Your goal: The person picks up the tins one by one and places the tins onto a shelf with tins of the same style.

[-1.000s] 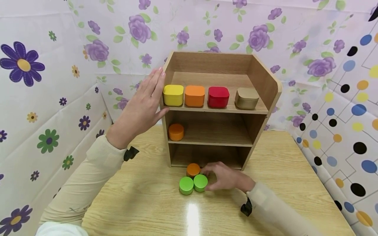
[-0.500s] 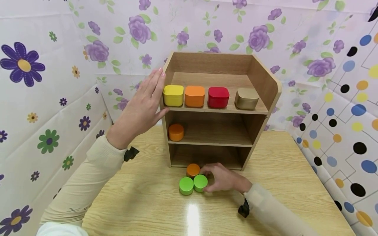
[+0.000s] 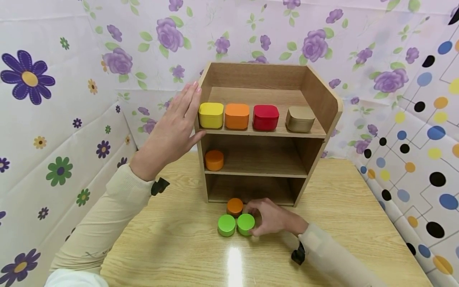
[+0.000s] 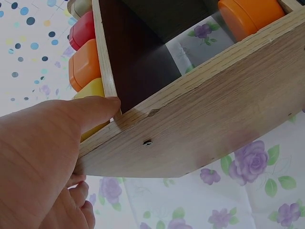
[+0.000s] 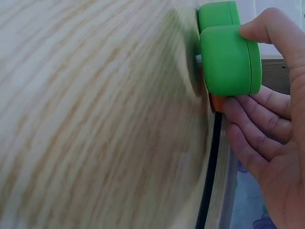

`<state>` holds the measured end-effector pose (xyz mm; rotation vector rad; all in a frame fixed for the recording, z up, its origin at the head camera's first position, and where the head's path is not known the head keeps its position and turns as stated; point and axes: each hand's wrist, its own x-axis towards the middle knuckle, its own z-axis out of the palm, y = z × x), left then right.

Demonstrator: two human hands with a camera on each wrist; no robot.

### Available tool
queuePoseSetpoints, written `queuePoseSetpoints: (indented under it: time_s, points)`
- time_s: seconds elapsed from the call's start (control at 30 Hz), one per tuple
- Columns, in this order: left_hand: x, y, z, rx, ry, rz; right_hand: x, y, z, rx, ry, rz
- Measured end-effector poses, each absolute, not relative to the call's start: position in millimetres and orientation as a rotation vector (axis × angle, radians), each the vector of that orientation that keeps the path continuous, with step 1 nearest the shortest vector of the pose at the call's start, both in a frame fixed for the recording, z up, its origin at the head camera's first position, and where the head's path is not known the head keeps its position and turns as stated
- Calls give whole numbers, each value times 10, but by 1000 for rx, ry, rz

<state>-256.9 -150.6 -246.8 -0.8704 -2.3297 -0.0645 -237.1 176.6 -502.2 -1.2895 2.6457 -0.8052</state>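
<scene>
And there it goes: the green container [image 3: 246, 224] on our right of the pair has just shifted a touch rightward and toward us, and a thin gap now shows between it and the second green container [image 3: 226, 225], where half a second ago the two sat edge to edge. For the work in hand, we read that as one piece being singled out of the little cluster at the foot of the wooden rack [image 3: 259, 75]. The round orange container [image 3: 234, 207] sits just behind the pair, seemingly unmoved. On to the hands: our right hand [image 3: 269, 217] has thumb and fingers bent round the green container, thumb at the near edge, fingertips at the far one, so we call it a pinch, spread no wider than the piece itself. The right wrist view backs that up, thumb and fingers at opposite sides. Is it off the table [image 3: 172, 231] yet? We can't tell; it looks at tabletop level. Over on the rack, our left hand [image 3: 172, 119] stays put, fingers straight and together along the outer side panel, thumb apart from them at the front edge of the top shelf. It's just beside the yellow box [image 3: 211, 115], though we can't be sure they touch.
</scene>
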Motion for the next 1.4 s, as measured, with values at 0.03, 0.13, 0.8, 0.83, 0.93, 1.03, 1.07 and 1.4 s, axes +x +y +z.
queuePoseSetpoints:
  time_s: [0.03, 0.13, 0.8, 0.83, 0.93, 1.03, 1.07, 1.4]
  points:
    - [-2569, -1507, -2466, -869, -2331, -66, -2371, 1769, -5008, -1303, 2645, -808]
    - [-2570, -1508, -2462, -866, -2334, -69, -2366, 1777, -4941, -1339, 2639, -829]
    - [-2576, -1509, -2456, -865, -2330, -66, -2364, 1717, -4230, -1386, 2617, -849]
    - [-2575, -1509, -2457, -864, -2331, -68, -2370, 1714, -4191, -1383, 2620, -849]
    - [-2575, -1509, -2460, -863, -2331, -70, -2394, 1708, -4081, -1392, 2630, -849]
    - [-2576, -1510, -2462, -865, -2326, -66, -2407, 1702, -3983, -1402, 2643, -852]
    - [-2577, -1510, -2463, -866, -2324, -65, -2411, 1700, -3953, -1408, 2650, -850]
    - [-2575, -1508, -2467, -872, -2329, -69, -2513, 1656, -3677, -1395, 2736, -851]
